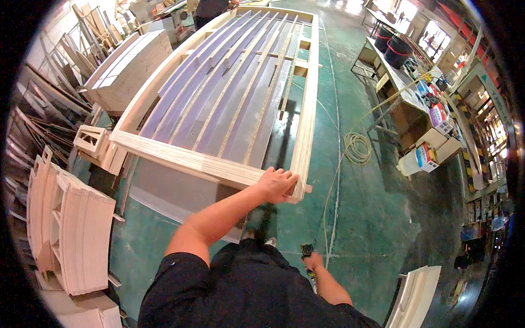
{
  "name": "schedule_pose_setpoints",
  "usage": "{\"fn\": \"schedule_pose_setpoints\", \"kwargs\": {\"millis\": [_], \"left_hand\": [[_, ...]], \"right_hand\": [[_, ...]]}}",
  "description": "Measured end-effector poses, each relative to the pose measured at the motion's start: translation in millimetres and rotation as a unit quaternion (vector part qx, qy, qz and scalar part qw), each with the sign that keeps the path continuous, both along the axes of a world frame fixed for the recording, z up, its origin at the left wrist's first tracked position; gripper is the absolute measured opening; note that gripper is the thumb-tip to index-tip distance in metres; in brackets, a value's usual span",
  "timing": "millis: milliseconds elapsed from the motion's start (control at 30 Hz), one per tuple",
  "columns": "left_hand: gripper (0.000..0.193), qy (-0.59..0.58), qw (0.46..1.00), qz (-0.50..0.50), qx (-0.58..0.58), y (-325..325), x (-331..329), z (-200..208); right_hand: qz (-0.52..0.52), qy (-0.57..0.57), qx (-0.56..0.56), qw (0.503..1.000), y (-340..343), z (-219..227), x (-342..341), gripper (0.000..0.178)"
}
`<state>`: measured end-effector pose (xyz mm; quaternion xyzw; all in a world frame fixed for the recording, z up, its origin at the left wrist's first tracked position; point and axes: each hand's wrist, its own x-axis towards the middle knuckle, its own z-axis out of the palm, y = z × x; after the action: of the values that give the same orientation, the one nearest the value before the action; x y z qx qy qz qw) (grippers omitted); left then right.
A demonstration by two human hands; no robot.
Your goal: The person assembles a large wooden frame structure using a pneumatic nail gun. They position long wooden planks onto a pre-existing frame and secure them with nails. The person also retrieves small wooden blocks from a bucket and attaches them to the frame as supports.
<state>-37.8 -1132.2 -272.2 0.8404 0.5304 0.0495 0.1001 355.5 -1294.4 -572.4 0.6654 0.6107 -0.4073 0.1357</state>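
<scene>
A large pale wooden frame (240,172) stretches away in front of me, with several long curved ribs (239,115) running along its length between bluish-grey sheets. My left hand (278,185) grips its near right corner, fingers curled over the top of the wood. Low at my right side, apart from the frame, my right hand (313,261) is closed around a dark tool that looks like a nail gun (307,250). Its black head shows beyond the fingers; the rest is small and partly hidden by the hand.
A pale hose (357,148) lies coiled on the green floor, with lines trailing toward me. Curved wooden parts (82,235) are stacked at left. On the right, a workbench (407,95) carries black buckets (398,52) and containers. Another person (210,7) stands at the far end.
</scene>
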Motion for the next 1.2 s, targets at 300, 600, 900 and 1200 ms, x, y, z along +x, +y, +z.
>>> {"fn": "schedule_pose_setpoints", "kwargs": {"millis": [300,600,900,1200], "left_hand": [[0.074,-0.016,0.999,-0.007,0.048,-4.6,-5.8,-9.7],[0.066,-0.072,0.996,-0.044,-0.021,5.2,-16.4,-3.7],[0.066,-0.094,0.994,-0.052,0.017,11.4,-19.0,-22.4],[0.061,-0.094,0.986,-0.1,-0.1,22.2,-32.5,-0.9]], "right_hand": [[-0.012,-0.023,-0.075,0.997,-31.8,33.7,-9.2,0.036],[-0.094,-0.087,-0.018,0.992,-53.9,43.9,-58.0,0.047],[-0.232,0.005,0.113,0.966,-52.1,66.4,-119.6,0.047],[-0.352,0.108,0.225,0.902,-62.6,145.7,-171.3,0.032]]}}
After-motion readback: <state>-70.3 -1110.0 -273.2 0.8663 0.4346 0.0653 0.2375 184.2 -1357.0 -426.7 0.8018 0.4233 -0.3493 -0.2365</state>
